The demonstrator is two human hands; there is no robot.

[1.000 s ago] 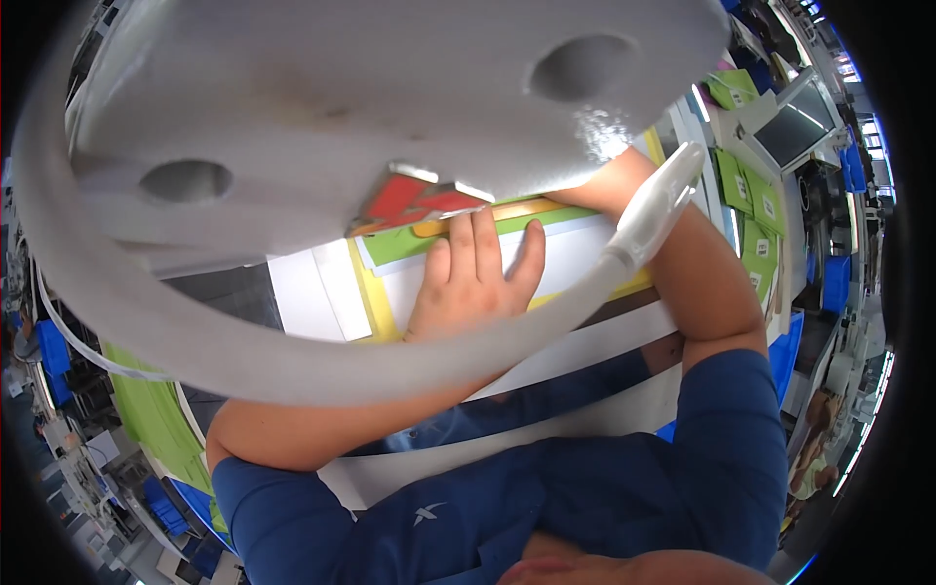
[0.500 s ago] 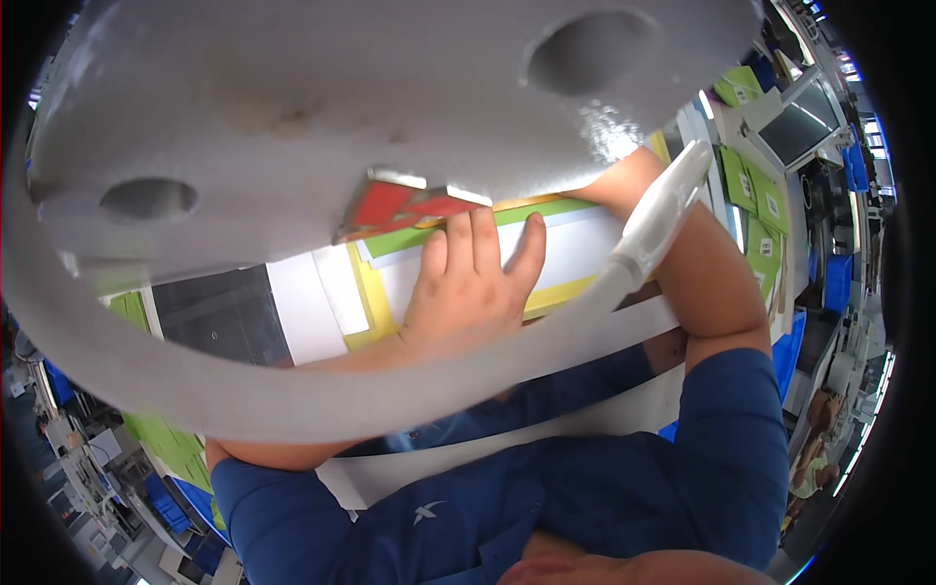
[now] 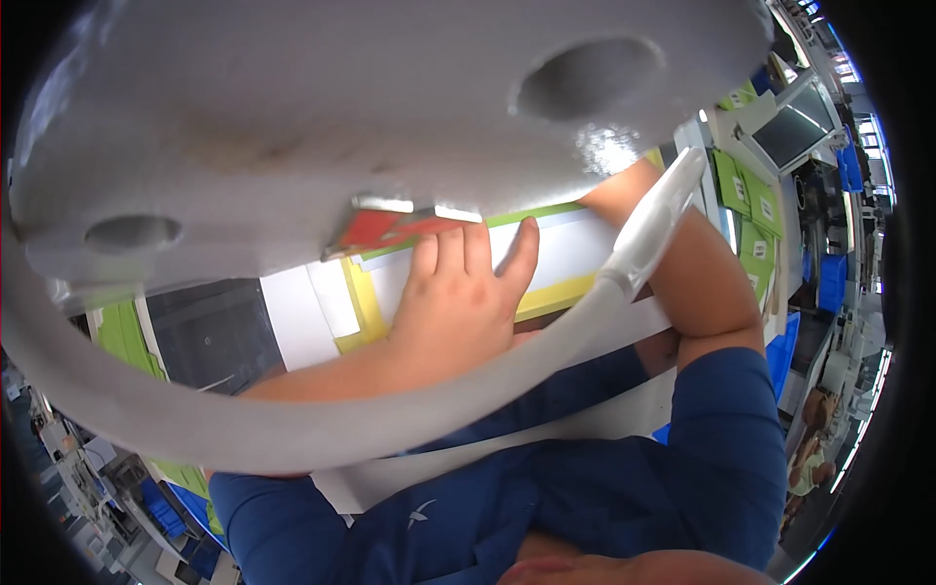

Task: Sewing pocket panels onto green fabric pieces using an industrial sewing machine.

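My left hand [image 3: 458,297] lies with fingers stretched and slightly spread on a layered work piece: a white sheet [image 3: 565,249] on a yellow board [image 3: 551,300], with a green strip [image 3: 561,211] along its far edge. Its fingertips reach the underside of a grey machine body [image 3: 370,97], beside a red-and-metal fitting [image 3: 370,229]; whether they touch that cannot be seen. My right hand [image 3: 624,180] is at the far right end of the work piece, its fingers hidden behind the machine body. A translucent white tube [image 3: 439,414] loops across the foreground over my forearms.
A dark glossy panel [image 3: 205,331] and green sheets [image 3: 127,336] lie left. At right are green labelled pieces [image 3: 760,210], a screen [image 3: 790,132] and blue bins [image 3: 834,283]. Another person [image 3: 819,458] is at the far right edge.
My left hand has slid slightly toward me and left. The machine body and tube appear lower and further left in the picture. My right arm has barely moved.
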